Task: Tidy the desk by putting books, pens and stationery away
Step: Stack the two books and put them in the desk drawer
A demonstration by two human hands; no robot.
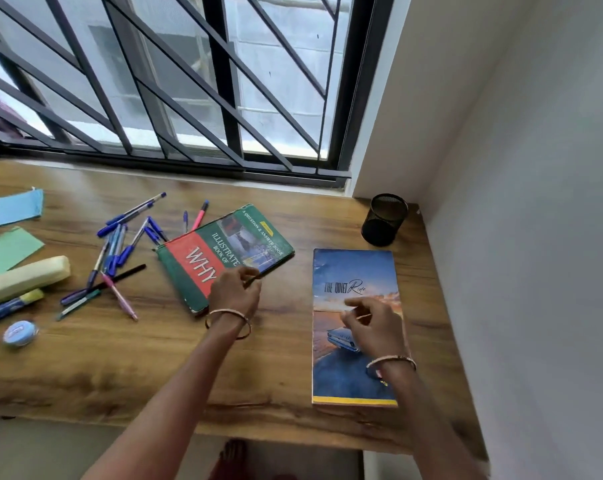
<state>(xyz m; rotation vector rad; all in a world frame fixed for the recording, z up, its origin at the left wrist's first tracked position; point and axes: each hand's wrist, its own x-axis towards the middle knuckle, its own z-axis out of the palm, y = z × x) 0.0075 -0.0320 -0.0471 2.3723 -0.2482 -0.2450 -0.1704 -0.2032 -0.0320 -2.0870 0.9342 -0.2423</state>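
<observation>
A green and red book (pixel 231 244) lies at an angle in the middle of the wooden desk (pixel 154 358). My left hand (pixel 234 291) rests on its near right edge, fingers curled at the cover's rim. A blue book titled "The Quiet Ride" (pixel 353 271) lies flat to the right. My right hand (pixel 372 327) hovers over its middle with fingers loosely spread, holding nothing. Several blue and pink pens (pixel 127 237) lie scattered to the left. A black mesh pen holder (pixel 385 220) stands empty in the back right corner.
On the left are a cream pencil case (pixel 23 278), a yellow highlighter (pixel 13 304), a round blue tape (pixel 19 333), and blue (pixel 16 206) and green (pixel 11 249) paper pads. A barred window runs along the back; a white wall bounds the right.
</observation>
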